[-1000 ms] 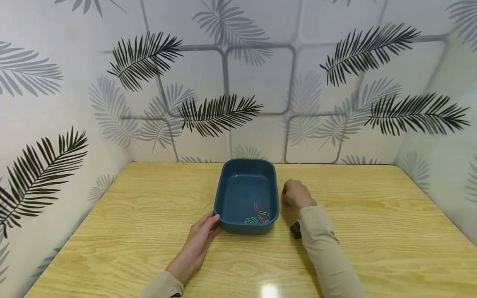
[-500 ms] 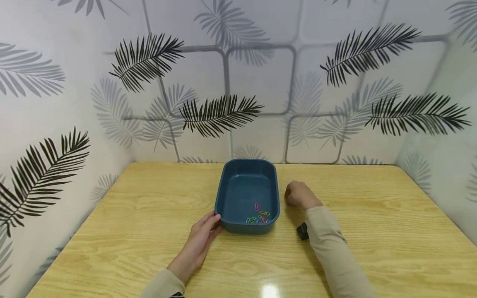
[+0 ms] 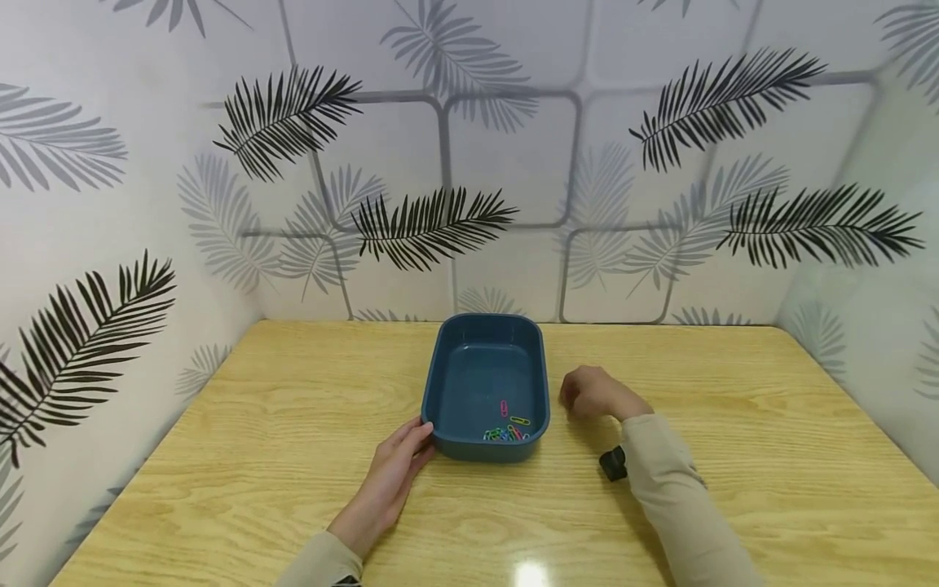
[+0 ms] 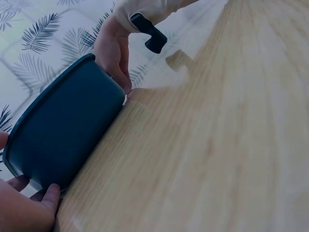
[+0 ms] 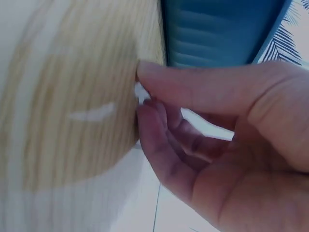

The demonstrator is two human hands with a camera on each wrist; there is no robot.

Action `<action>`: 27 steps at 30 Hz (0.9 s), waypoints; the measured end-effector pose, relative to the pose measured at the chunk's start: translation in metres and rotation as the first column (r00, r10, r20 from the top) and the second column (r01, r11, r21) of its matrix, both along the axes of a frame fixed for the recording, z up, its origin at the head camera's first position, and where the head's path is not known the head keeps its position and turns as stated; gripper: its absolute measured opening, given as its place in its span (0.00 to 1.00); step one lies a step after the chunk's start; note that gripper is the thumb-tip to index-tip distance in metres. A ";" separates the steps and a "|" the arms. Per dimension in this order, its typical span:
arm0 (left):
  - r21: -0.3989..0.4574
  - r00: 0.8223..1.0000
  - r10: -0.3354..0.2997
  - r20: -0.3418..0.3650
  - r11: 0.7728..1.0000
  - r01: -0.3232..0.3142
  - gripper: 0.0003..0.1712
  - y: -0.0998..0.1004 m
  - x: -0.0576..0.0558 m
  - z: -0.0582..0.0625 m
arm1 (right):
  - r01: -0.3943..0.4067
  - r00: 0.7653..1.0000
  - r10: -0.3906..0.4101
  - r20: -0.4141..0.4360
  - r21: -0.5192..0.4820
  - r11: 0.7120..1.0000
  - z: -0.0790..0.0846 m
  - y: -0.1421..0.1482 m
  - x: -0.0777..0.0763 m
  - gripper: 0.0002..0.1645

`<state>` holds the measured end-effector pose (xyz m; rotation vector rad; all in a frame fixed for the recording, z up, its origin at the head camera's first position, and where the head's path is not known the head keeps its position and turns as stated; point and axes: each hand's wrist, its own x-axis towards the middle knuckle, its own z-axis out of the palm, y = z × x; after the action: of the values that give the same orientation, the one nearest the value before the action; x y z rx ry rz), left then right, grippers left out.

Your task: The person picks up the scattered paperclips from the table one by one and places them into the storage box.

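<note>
A dark blue rectangular tray (image 3: pixel 484 375) stands on the wooden table. Several coloured paper clips (image 3: pixel 506 434) are gathered at its near end, with a pink clip (image 3: pixel 503 408) and a yellow clip (image 3: pixel 520 421) a little apart. My left hand (image 3: pixel 396 469) holds the tray's near left corner, thumb at the rim and fingers against the side. Just right of the tray, my right hand (image 3: pixel 597 393) is low over the table, fingers curled down. In the right wrist view, its thumb and forefinger pinch a small white thing (image 5: pixel 141 92), too blurred to identify.
The wooden table (image 3: pixel 315 375) reaches back to a wall (image 3: pixel 506 269) patterned with leaves; side walls flank it. A black wrist camera (image 3: pixel 613 463) sits under the right sleeve. Glare (image 3: pixel 530 572) shows near the table's front.
My right hand has shifted slightly right and nearer to me, its forearm swinging right. The left hand, the tray and the clips stay in place.
</note>
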<state>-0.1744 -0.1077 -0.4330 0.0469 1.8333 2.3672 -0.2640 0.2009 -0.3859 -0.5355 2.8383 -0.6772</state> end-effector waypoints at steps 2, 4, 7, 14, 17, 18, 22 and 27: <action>-0.003 1.000 -0.003 -0.003 1.000 0.003 0.32 0.000 0.000 0.000 | -0.021 0.999 0.022 0.027 -0.009 1.000 0.000 0.002 0.001 0.12; -0.005 1.000 -0.006 -0.004 1.000 0.006 0.32 0.000 0.000 0.000 | -0.036 0.998 0.037 0.056 -0.026 0.999 0.000 0.003 0.002 0.12; -0.005 1.000 -0.003 -0.001 1.000 0.003 0.32 0.000 0.000 0.001 | -0.054 0.996 0.057 0.072 -0.049 0.997 0.000 0.004 0.003 0.13; -0.006 1.000 0.009 0.015 1.000 -0.008 0.32 0.001 -0.001 0.001 | -0.097 0.994 0.100 0.040 -0.063 0.993 -0.001 0.003 0.003 0.09; -0.003 1.000 0.005 0.011 1.000 -0.005 0.32 0.001 -0.001 0.001 | -0.091 0.995 0.093 0.027 -0.067 0.994 -0.001 0.004 0.002 0.08; -0.003 1.000 0.004 0.009 1.000 -0.004 0.32 0.001 -0.001 0.001 | -0.088 0.996 0.089 0.023 -0.071 0.994 0.000 0.005 0.002 0.08; -0.003 1.000 0.004 0.011 1.000 -0.004 0.32 0.001 0.000 0.002 | -0.089 0.996 0.090 0.010 -0.081 0.993 -0.001 0.008 0.002 0.07; -0.006 1.000 0.007 0.025 1.000 -0.006 0.32 0.001 0.000 0.003 | -0.108 0.994 0.106 -0.027 -0.082 0.991 -0.002 0.010 0.001 0.06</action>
<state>-0.1748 -0.1068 -0.4305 0.0108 1.8320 2.3557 -0.2635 0.2113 -0.3878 -0.7078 2.7875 -0.7772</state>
